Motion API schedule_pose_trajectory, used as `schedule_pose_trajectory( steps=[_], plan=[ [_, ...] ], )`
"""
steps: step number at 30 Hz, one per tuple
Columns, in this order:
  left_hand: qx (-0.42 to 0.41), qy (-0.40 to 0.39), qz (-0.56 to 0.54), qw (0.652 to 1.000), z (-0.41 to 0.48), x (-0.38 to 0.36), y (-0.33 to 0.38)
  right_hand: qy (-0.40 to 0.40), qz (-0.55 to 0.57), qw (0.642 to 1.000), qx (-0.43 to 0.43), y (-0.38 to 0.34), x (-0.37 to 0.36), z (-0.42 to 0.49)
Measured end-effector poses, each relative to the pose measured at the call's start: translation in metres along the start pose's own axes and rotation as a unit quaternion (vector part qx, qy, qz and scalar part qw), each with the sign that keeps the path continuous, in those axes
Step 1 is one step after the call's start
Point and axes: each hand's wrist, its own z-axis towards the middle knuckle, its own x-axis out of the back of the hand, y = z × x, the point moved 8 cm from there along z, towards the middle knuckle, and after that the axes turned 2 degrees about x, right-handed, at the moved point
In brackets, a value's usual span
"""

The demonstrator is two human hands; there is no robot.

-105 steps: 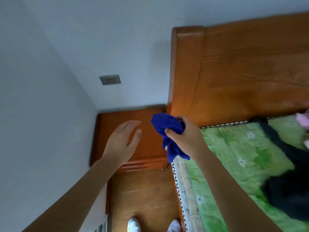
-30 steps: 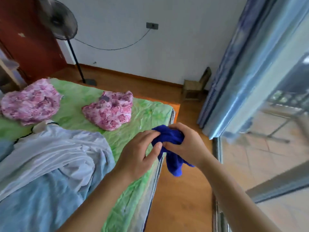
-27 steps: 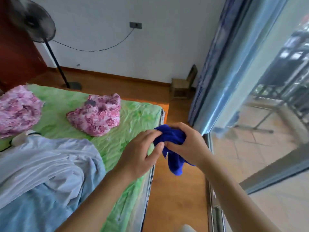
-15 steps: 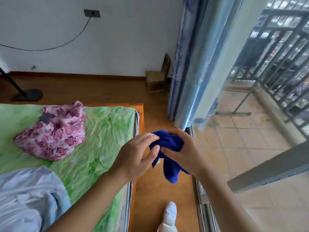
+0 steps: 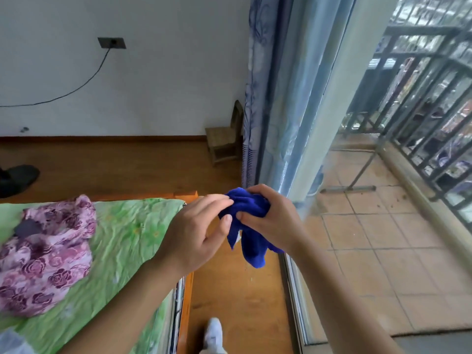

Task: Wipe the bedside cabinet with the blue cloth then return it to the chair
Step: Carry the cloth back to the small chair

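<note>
We had the crumpled deep-blue cloth (image 5: 251, 223) bunched in our right hand (image 5: 272, 221), fingers clenched round it, one tail dangling over the floor. Our left hand (image 5: 198, 235) was up against it, thumb and fingertips pinching the cloth's near edge. No containers were in view. The green-sheeted wooden bed (image 5: 127, 241) lay at our left, its corner just under the left hand, a pink floral bundle (image 5: 48, 254) on it. A strip of orange wooden floor (image 5: 237, 302) ran open ahead to the small wooden chair (image 5: 224, 139) against the blue patterned curtain (image 5: 270, 98).
</note>
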Motion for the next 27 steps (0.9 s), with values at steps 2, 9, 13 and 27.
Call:
schedule_pose_trajectory(
  steps=[2, 9, 13, 27],
  plan=[
    [0.001, -0.002, -0.001, 1.000, 0.021, -0.006, -0.015, -0.004, -0.006, 1.000, -0.006, 0.005, 0.001, 0.028],
    [0.025, 0.014, -0.042, 0.999, 0.106, -0.023, -0.102, -0.022, -0.034, 0.999, -0.017, 0.022, -0.011, 0.150],
    [0.031, 0.013, -0.060, 0.998, 0.170, -0.025, -0.166, -0.029, -0.064, 0.997, -0.018, 0.021, -0.023, 0.236],
    [0.053, -0.013, -0.048, 0.997, 0.368, -0.028, -0.316, -0.062, -0.076, 0.995, 0.000, 0.040, -0.040, 0.487]
  ],
)
